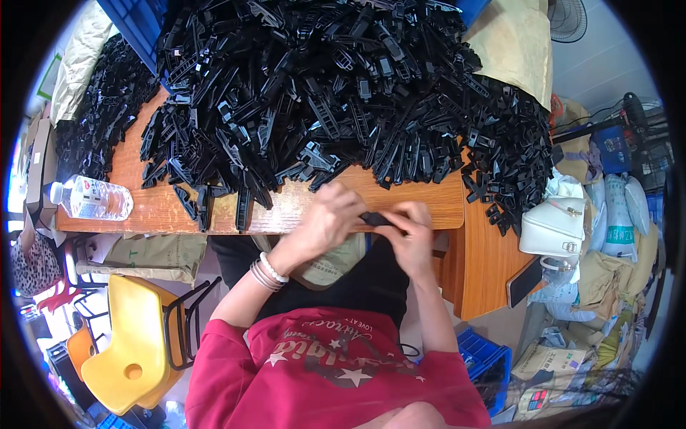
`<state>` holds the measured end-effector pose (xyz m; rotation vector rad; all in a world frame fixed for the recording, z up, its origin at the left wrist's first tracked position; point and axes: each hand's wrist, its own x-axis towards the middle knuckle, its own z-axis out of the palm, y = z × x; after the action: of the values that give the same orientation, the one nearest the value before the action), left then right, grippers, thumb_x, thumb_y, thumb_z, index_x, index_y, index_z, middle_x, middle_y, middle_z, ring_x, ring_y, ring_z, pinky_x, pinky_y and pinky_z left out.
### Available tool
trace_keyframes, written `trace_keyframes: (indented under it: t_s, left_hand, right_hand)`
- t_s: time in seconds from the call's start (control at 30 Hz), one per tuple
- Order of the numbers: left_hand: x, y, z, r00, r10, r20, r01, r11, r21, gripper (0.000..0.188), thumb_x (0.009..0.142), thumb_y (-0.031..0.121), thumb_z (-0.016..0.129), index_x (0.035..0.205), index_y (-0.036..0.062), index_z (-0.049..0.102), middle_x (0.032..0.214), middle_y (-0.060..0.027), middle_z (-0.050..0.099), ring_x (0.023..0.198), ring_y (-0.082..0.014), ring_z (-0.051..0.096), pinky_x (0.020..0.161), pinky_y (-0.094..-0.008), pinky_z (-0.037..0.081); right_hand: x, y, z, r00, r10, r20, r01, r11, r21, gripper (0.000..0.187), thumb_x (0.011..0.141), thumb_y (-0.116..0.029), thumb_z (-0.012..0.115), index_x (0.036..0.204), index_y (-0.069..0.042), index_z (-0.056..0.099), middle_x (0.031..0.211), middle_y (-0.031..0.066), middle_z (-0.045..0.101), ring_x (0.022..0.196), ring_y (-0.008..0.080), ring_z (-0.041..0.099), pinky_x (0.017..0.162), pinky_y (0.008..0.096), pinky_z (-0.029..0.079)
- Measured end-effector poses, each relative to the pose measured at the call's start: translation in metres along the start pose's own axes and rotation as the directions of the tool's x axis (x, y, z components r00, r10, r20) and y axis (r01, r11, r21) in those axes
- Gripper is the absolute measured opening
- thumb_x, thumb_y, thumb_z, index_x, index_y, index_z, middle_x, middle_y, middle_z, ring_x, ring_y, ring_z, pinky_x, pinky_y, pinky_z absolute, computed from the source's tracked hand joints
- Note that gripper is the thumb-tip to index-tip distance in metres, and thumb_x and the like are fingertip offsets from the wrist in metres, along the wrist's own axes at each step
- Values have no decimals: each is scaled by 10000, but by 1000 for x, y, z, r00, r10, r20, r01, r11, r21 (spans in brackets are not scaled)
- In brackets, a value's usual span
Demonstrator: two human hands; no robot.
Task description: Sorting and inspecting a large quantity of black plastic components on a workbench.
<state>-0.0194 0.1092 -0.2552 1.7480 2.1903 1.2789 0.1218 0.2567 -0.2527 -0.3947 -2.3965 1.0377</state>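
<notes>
Both of my hands meet at the front edge of the wooden table [279, 212]. Between them is a small black plastic part [373, 219]. My right hand [411, 232] pinches its right end with thumb and fingers. Curled round the other end is my left hand [330, 220], its fingertips partly hidden; beaded and metal bracelets circle that wrist. Just beyond my hands a large heap of long black plastic pieces [314, 93] covers most of the tabletop. A few loose black pieces [204, 204] lie along its near edge, left of my hands.
A clear plastic bottle [96, 199] lies at the left table edge. On the right side are smaller black pieces [507, 150], a white bag [554, 222] and a phone [524, 282]. Yellow chair [128, 336] stands lower left; a blue crate [486, 357] sits lower right.
</notes>
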Motion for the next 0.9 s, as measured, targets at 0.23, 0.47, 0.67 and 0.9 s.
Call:
trace_keyframes:
  t_s: [0.23, 0.47, 0.67, 0.9]
  left_hand:
    - [-7, 1, -4, 1000, 20, -23, -23, 988, -154, 345, 725, 197, 788, 983, 3, 667, 910, -96, 588, 869, -294, 557, 790, -395, 464]
    - [-12, -9, -17, 955, 5, -297, 98, 938, 331, 353, 779, 53, 704, 1111, 10, 591, 1031, -147, 557, 889, -327, 534, 753, -396, 468]
    - [-14, -6, -6, 973, 4, -230, 47, 975, 216, 282, 794, -39, 630, 1065, -13, 558, 964, -140, 537, 879, -322, 543, 727, -405, 470]
    - [-26, 1, -1, 980, 71, -187, -10, 951, 309, 287, 790, 32, 653, 1065, 25, 566, 1038, -131, 540, 900, -303, 544, 745, -400, 476]
  right_hand:
    - [-3, -7, -8, 969, 201, 143, -234, 930, 284, 273, 749, -37, 749, 1008, 21, 687, 1038, 80, 624, 996, 190, 592, 802, 289, 488]
    - [-28, 45, -74, 832, 555, 2, -1, -3, 1000, 253, 938, -263, 592, 1031, -27, 595, 946, 100, 630, 842, 201, 599, 587, 284, 458]
    - [16, 92, -105, 745, 410, -526, -524, 848, -80, 406, 819, -383, 743, 744, 1, 633, 654, 80, 644, 601, 223, 620, 603, 348, 501]
    - [28, 97, -105, 769, 459, -445, -631, 656, -414, 305, 805, -305, 721, 936, -33, 675, 850, 143, 689, 838, 348, 667, 732, 436, 510]
